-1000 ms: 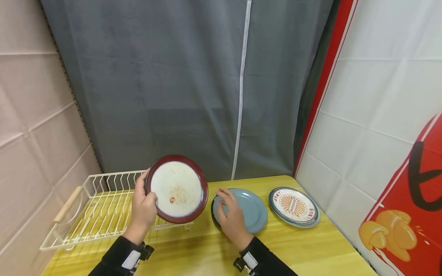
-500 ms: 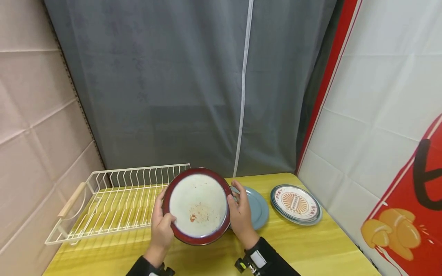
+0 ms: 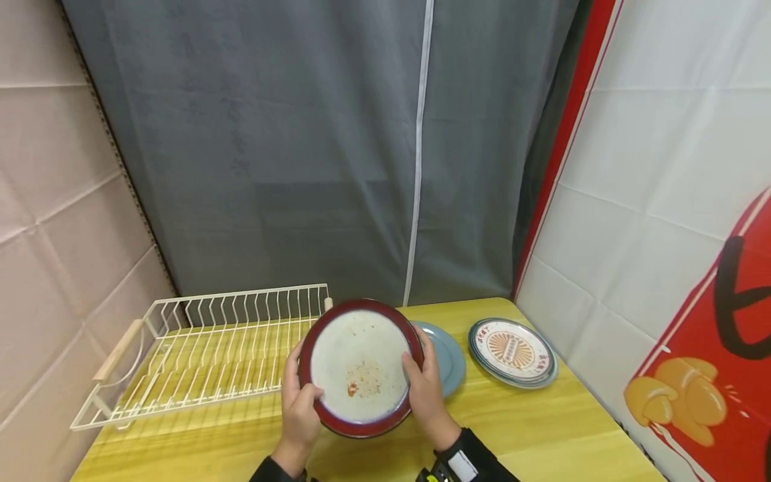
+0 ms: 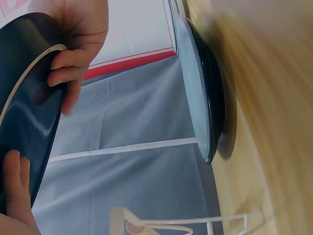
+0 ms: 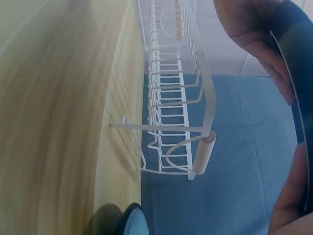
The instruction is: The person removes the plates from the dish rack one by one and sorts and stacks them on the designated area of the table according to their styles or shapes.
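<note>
A round plate [image 3: 361, 361] with a dark red rim and a whitish middle, marked by brown specks near its lower part, is held up above the table. My left hand [image 3: 300, 408] grips its left edge, thumb on the face. On the opposite edge, my right hand [image 3: 426, 395] pinches the rim with its thumb in front. From below, in the left wrist view, the plate's underside [image 4: 29, 112] looks dark and glossy, with fingers of both hands against it. Partly hidden behind the right hand lies a blue plate [image 3: 450, 361], stacked on a dark dish in the left wrist view.
A white wire dish rack [image 3: 211, 355] with wooden handles stands at the left of the yellow wood-grain table [image 3: 512, 428]. At the right lies a stack of plates [image 3: 513, 353], the top one printed in orange and red. A grey curtain [image 3: 301, 147] hangs behind.
The plate has moved right and down from over the rack to the table's middle. My right hand has left the blue plate's side and taken hold of the red-rimmed plate's right edge.
</note>
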Motion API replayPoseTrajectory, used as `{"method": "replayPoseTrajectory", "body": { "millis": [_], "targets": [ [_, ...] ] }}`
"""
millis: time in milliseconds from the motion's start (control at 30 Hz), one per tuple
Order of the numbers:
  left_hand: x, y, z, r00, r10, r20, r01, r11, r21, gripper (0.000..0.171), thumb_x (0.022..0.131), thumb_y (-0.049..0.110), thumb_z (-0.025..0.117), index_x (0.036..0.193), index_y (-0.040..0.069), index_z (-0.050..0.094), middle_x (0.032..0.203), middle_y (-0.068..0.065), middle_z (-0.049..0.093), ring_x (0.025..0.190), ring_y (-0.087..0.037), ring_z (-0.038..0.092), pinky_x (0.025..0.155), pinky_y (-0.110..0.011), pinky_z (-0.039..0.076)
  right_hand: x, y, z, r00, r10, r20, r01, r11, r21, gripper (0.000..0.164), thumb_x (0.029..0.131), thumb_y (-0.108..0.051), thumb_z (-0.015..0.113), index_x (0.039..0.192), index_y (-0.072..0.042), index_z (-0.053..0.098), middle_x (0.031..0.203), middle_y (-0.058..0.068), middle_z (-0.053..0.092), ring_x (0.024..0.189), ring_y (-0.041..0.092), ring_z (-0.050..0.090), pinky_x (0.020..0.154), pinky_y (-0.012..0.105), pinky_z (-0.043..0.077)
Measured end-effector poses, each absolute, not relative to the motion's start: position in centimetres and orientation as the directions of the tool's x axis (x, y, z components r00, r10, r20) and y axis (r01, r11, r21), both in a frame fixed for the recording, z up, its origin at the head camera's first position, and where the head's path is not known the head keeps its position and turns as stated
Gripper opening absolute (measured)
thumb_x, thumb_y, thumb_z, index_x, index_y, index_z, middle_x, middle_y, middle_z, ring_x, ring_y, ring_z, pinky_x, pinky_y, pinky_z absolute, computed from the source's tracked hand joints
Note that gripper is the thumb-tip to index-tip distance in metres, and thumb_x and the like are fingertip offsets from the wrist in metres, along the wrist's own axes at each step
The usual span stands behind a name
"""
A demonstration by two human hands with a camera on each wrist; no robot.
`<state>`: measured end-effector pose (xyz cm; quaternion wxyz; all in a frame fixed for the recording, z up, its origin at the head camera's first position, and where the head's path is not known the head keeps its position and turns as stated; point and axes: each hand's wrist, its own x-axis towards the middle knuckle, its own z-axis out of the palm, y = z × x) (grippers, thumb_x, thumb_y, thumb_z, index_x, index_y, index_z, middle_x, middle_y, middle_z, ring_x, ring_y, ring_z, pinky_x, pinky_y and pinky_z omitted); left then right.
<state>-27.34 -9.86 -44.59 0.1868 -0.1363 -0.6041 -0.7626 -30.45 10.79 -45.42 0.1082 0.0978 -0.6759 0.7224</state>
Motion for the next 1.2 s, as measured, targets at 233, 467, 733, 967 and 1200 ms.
{"method": "replayPoseTrajectory", "body": {
  "millis": [233, 467, 733, 967, 1200],
  "targets": [
    [-27.2, -9.6, -45.0, -0.897, 0.005, 0.442, 0.430, -0.225, 0.874, 0.088, 0.073, -0.015, 0.030, 0.153, 0.019, 0.015, 0.154, -0.013, 0.026, 0.122, -0.010, 0.054, 0.092, -0.031, 0.054, -30.1, 11.5, -45.2, -0.939, 0.086, 0.333, -0.336, -0.028, -0.941, 0.046, 0.105, -0.027, 0.039, 0.150, -0.021, 0.027, 0.154, 0.006, 0.036, 0.134, 0.023, 0.044, 0.102, 0.015, 0.043],
    [-27.4, -9.7, -44.8, -0.881, 0.088, 0.464, 0.439, -0.210, 0.874, 0.084, 0.080, -0.014, 0.032, 0.154, 0.018, 0.010, 0.155, -0.020, 0.022, 0.120, -0.006, 0.056, 0.089, -0.031, 0.056, -29.9, 12.0, -44.3, -0.909, 0.162, 0.384, -0.390, -0.010, -0.921, 0.045, 0.106, -0.024, 0.038, 0.149, -0.013, 0.031, 0.152, 0.010, 0.039, 0.132, 0.019, 0.047, 0.099, 0.011, 0.043],
    [-28.1, -11.8, -45.1, -0.729, 0.121, 0.674, 0.681, 0.226, 0.696, 0.044, 0.101, 0.004, 0.033, 0.145, 0.009, 0.039, 0.137, -0.015, 0.054, 0.121, -0.009, 0.055, 0.098, -0.026, 0.050, -30.1, 13.2, -43.4, -0.882, 0.284, 0.376, -0.392, 0.000, -0.920, 0.042, 0.105, -0.026, 0.039, 0.145, -0.015, 0.034, 0.148, 0.008, 0.044, 0.119, 0.006, 0.055, 0.093, 0.013, 0.049],
    [-28.6, -15.2, -45.1, -0.829, -0.005, 0.559, 0.324, 0.811, 0.487, 0.026, 0.097, 0.020, 0.054, 0.118, 0.008, 0.063, 0.125, -0.012, 0.064, 0.124, -0.034, 0.050, 0.104, -0.055, 0.038, -30.7, 14.7, -43.0, -0.879, 0.362, 0.309, -0.359, -0.078, -0.930, 0.042, 0.106, -0.029, 0.036, 0.146, -0.019, 0.029, 0.148, 0.006, 0.042, 0.123, 0.010, 0.053, 0.092, 0.012, 0.049],
    [-28.9, -17.2, -45.7, -0.929, -0.010, 0.371, 0.127, 0.931, 0.343, 0.043, 0.101, 0.039, 0.045, 0.120, 0.004, 0.063, 0.124, -0.020, 0.064, 0.125, -0.044, 0.047, 0.109, -0.064, 0.026, -31.4, 16.0, -42.8, -0.857, 0.432, 0.281, -0.359, -0.109, -0.927, 0.041, 0.106, -0.028, 0.035, 0.146, -0.019, 0.029, 0.147, 0.004, 0.044, 0.126, 0.015, 0.051, 0.092, 0.011, 0.049]
  ]
}}
